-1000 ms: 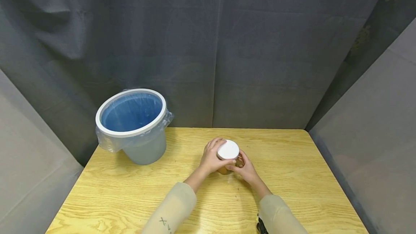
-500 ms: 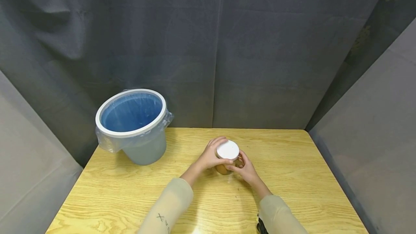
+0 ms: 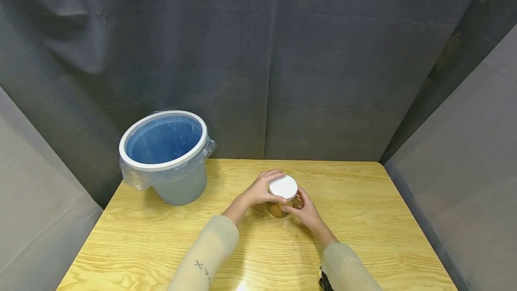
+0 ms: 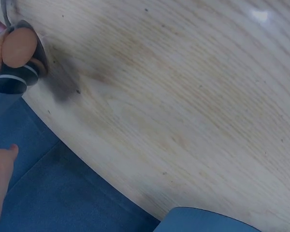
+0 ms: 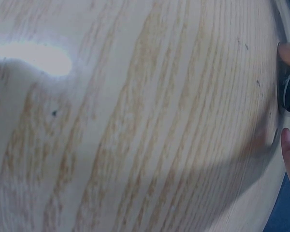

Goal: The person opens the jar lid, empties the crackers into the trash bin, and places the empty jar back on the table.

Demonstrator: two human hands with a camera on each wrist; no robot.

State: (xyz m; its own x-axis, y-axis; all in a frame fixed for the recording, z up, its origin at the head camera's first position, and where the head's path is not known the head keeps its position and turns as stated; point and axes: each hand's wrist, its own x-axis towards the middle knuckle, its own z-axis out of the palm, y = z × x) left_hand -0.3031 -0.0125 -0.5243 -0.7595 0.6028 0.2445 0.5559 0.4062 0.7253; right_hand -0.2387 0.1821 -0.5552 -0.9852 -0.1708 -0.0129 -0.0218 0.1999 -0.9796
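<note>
White lid tops an upright jar on the counter; left hand curls round the lid, right hand grips the jar's side.

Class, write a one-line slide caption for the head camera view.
Left hand grips the white lid of a clear jar that the right hand holds, near a blue bin.

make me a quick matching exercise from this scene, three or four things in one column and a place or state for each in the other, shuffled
Things:
1. round white plastic lid
2. grey bin with blue liner
3. left hand
4. right hand

Places or states:
a. table's far left corner
b. grips the lid's rim
c. holds the clear jar's side
d. on top of the clear jar

Pairs: 1-d, 2-a, 3-b, 4-c
</note>
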